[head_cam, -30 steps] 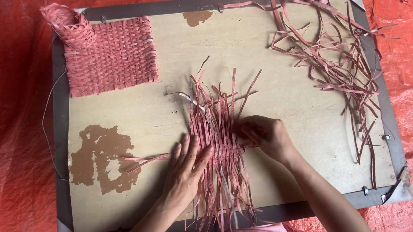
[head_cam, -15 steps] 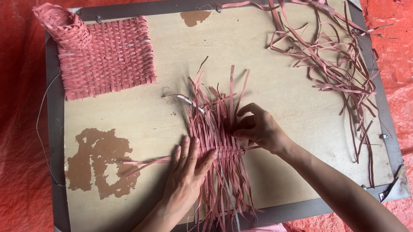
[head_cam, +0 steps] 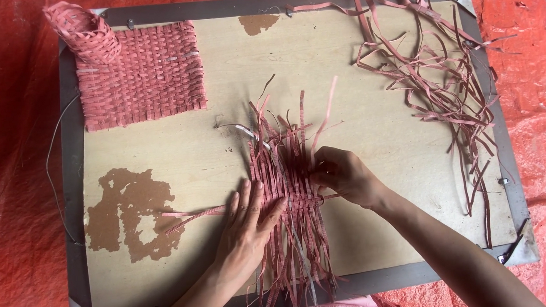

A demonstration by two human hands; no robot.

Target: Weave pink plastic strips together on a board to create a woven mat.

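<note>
— Under my left grip (head_cam: 248,219)?
— Half-woven pink strips (head_cam: 287,190), pressed flat on the desk (head_cam: 376,136), fingers spread apart.
— Right grip (head_cam: 341,175)?
— Pinched together on one strip at the weave's right edge.

A pale plywood board (head_cam: 355,76) fills most of the frame, edged by a dark grey metal frame (head_cam: 71,181) with small clips along its sides. The veneer has peeled away in a large brown patch (head_cam: 131,212) at lower left and a smaller brown patch (head_cam: 256,23) near the top centre. Under and around the board lies a crinkled orange-red plastic tarpaulin (head_cam: 16,183), showing along the left and right edges and at upper right. The light is soft, even daylight, with only faint shadows.
</note>
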